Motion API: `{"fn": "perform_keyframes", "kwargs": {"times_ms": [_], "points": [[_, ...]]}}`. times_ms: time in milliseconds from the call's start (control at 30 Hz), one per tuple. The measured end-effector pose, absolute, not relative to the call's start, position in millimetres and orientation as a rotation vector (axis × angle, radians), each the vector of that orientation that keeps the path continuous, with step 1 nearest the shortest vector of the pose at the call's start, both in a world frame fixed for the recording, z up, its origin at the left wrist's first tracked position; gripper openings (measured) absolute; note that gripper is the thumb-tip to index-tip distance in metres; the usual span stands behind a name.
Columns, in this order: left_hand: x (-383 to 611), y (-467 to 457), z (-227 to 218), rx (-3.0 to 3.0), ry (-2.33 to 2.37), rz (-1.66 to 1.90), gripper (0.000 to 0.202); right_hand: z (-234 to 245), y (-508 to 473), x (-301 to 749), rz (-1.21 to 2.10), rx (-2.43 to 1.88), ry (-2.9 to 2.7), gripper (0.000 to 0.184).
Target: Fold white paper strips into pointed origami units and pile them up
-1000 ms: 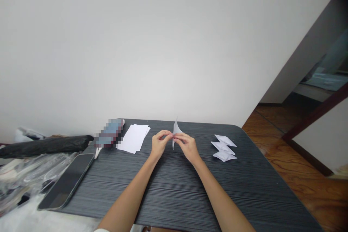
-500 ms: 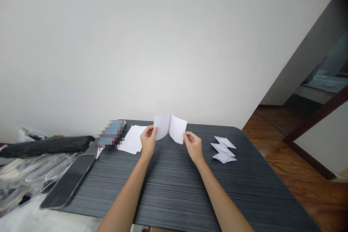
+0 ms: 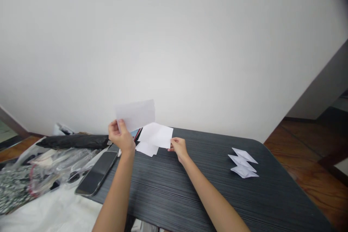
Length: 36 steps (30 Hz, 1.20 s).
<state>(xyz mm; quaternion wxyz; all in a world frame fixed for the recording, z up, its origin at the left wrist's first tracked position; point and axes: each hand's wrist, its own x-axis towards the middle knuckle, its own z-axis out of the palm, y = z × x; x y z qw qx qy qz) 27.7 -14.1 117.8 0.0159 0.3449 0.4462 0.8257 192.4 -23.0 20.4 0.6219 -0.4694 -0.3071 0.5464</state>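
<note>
My left hand (image 3: pixel 121 137) is raised at the left, its thumb and fingers closed on a sheet of white paper (image 3: pixel 137 115). The far right edge of that sheet looks slightly ragged. My right hand (image 3: pixel 178 148) pinches the right corner of a second sheet of white paper (image 3: pixel 159 135), which is tilted over the table. Beneath it lie several white sheets (image 3: pixel 147 149), partly covered. Three folded white paper pieces (image 3: pixel 243 163) lie in an overlapping row to the right, away from both hands.
The dark wood-grained table (image 3: pixel 163 188) stands against a white wall (image 3: pixel 190 43). A smartphone (image 3: pixel 97 173) lies at its left edge. Further left are a black wrapped bundle (image 3: pixel 73 141), clear plastic bags (image 3: pixel 65 163) and white cloth (image 3: pixel 54 210). A blue item is partly hidden behind my left hand.
Both hands held one creased paper between them before; now each holds a separate sheet. My hands have moved left, the left one higher, and the view has turned left.
</note>
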Motion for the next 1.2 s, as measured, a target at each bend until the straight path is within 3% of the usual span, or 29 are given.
{"fn": "perform_keyframes", "kwargs": {"times_ms": [233,433,567,633,733,800,967,1067,1200], "points": [[61,-36,84,1.277,1.273,2.244,0.019,5,-15,143,1.181,-1.239,-0.614,0.017],[87,-44,82,1.58,1.187,1.972,0.013,0,-32,127,1.247,-1.336,-0.733,0.022],[92,-40,86,1.706,1.186,1.895,0.014,-1,-46,167,1.352,-1.322,-0.818,0.014],[96,-37,87,1.621,1.158,1.914,0.015,3,-54,200,1.219,-1.25,-0.8,0.014],[108,-32,84,1.474,1.035,1.834,0.016,16,-64,250,1.069,-1.084,-0.751,0.036],[120,-28,81,1.381,0.93,1.737,0.017,26,-67,277,1.144,-1.0,-0.759,0.046],[153,-18,67,1.138,0.739,1.524,0.02,24,-61,320,1.22,-0.97,-0.749,0.019],[165,-11,55,1.062,0.72,1.474,0.019,17,-58,335,1.155,-0.994,-0.649,0.019],[170,-5,39,1.031,0.75,1.508,0.018,20,-63,346,1.213,-0.969,-0.765,0.037]]}}
